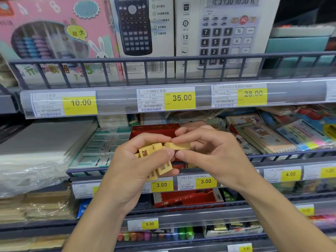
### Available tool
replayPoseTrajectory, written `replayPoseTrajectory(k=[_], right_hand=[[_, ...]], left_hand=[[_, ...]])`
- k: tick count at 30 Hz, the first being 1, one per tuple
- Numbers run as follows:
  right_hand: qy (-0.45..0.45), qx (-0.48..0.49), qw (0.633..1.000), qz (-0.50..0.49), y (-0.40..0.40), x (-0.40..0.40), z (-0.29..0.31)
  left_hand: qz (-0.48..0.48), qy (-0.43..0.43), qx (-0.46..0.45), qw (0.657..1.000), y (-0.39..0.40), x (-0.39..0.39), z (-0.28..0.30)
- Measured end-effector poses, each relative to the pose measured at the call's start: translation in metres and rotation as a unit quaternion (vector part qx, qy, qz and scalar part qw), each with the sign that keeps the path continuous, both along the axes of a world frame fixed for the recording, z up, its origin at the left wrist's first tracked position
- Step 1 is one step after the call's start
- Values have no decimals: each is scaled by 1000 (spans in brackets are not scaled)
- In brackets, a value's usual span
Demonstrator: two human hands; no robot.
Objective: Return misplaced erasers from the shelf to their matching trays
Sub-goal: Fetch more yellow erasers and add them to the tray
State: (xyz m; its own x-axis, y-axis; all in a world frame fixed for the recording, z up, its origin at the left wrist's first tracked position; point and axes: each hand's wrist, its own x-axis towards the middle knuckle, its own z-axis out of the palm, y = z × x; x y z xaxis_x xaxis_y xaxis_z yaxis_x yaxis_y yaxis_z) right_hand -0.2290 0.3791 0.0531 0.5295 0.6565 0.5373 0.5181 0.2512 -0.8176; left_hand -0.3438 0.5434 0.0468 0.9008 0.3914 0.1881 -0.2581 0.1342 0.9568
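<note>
Standing before the stationery shelves, the person holds both hands together at chest height, in front of a red cardboard display tray [154, 130] on the middle shelf. The left hand [143, 160] is cupped, its fingers and thumb curled round a small heap of yellowish rectangular rubber erasers [160, 160], one printed "2B". The right hand [209, 151] pinches one more yellowish rectangular eraser [179, 146] between thumb and fingertips, just touching the heap.

To do this step well, I would say the pinched eraser should be laid flat on the others before the thumb lets go, and the left palm kept level and closed enough that none slips through. Once the bundle is secure, the red tray behind the hands looks the likely home, though its contents are hidden from here.

Counting: I make out about five erasers in the left hand, some half covered by fingers, so the number is uncertain, and one in the right. Two boxed calculators stand on the top shelf beside one pink abacus box [54, 39]. A second red tray [185, 198] sits on the shelf below.
</note>
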Motion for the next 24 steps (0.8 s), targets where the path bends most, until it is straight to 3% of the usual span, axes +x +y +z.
replayPoseTrajectory(k=[6, 15, 20, 24], right_hand=[[108, 19, 991, 82, 0, 3, -2], [76, 41, 995, 52, 2, 7, -7], [-18, -35, 998, -56, -9, 17, 2], [21, -100, 979, -175, -27, 53, 9]], left_hand=[[10, -15, 34, 999, 2, -3, 0], [36, -15, 10, 999, 11, -3, 0], [38, -15, 15, 999, 14, -3, 1], [40, -21, 15, 999, 18, -4, 1]])
